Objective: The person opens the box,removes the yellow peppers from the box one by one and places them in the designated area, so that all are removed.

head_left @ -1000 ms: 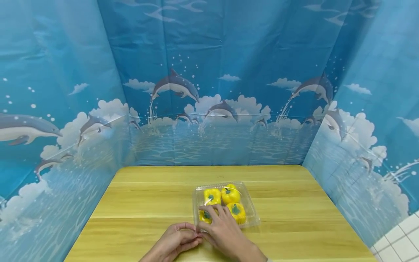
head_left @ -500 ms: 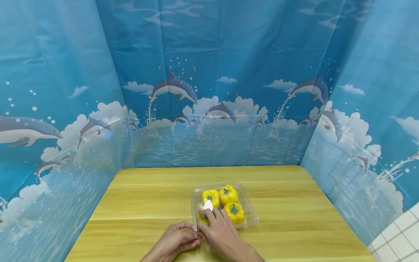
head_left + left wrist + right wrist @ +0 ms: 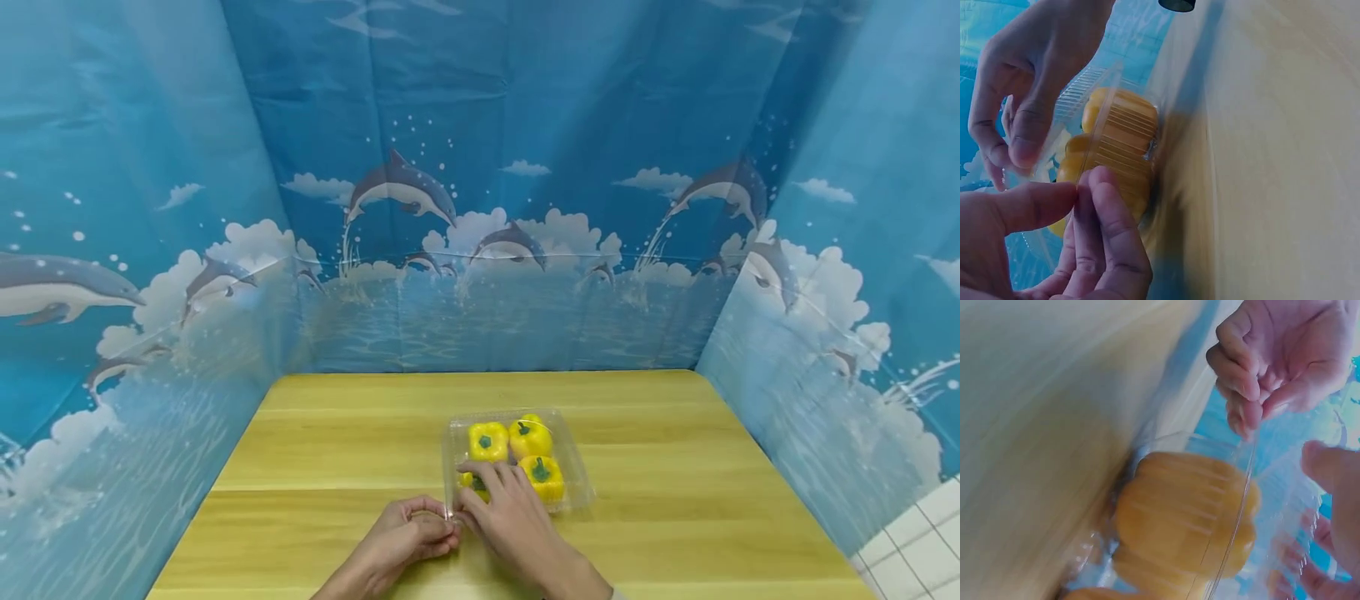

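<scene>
A clear plastic clamshell container (image 3: 573, 479) sits on the table, its lid down over several yellow bell peppers (image 3: 487, 442) with green stems. My left hand (image 3: 408, 537) pinches the container's near left corner between thumb and fingertips; the left wrist view shows the rim edge (image 3: 1094, 147) running up from that pinch. Over the near left part of the lid lies my right hand (image 3: 517, 521), fingers bent loosely across the top and partly hiding one pepper. Seen from the right wrist, the right thumb (image 3: 1319, 462) stands apart from the left fingertips.
The wooden table (image 3: 337, 450) stretches out on both sides of the container. Blue curtains (image 3: 480, 317) printed with dolphins enclose its back and sides. White tiles (image 3: 918, 533) show at the lower right. A dark round object (image 3: 1177, 5) appears at the top of the left wrist view.
The head view has shifted slightly. Both hands stay at the same corner of the container, with the right thumb drawn a little away from the left fingertips.
</scene>
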`<action>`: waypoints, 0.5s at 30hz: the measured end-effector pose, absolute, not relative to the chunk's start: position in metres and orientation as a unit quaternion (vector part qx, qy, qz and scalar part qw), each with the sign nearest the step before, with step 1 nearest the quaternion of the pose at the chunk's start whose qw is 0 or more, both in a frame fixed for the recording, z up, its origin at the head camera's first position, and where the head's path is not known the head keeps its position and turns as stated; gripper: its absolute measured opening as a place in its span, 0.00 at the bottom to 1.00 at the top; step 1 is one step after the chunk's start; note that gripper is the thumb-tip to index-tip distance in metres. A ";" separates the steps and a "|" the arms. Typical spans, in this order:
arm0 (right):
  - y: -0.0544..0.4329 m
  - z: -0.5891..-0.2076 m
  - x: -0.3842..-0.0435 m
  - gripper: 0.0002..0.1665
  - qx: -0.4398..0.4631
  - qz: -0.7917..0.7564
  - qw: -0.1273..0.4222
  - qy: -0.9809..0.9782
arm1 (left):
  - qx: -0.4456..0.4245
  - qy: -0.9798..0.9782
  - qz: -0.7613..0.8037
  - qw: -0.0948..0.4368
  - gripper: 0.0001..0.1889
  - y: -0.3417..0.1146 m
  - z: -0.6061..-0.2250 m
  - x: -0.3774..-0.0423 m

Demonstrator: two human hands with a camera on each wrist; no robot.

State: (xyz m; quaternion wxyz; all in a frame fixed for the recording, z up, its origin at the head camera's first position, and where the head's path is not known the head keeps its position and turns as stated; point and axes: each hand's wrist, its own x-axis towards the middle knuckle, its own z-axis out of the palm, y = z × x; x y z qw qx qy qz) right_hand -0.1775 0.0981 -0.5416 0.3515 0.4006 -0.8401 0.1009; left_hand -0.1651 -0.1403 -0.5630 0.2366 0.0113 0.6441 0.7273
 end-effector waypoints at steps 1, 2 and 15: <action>0.100 -0.543 -0.177 0.19 0.402 0.101 0.350 -0.840 | 0.008 0.645 0.727 0.236 0.15 -0.139 -0.563 -0.165; 0.101 -0.544 -0.177 0.21 0.404 0.101 0.350 -0.839 | 0.005 0.646 0.727 0.234 0.17 -0.138 -0.563 -0.166; 0.129 -0.544 -0.181 0.43 0.398 0.115 0.343 -0.843 | 0.017 0.655 0.724 0.213 0.51 -0.133 -0.560 -0.170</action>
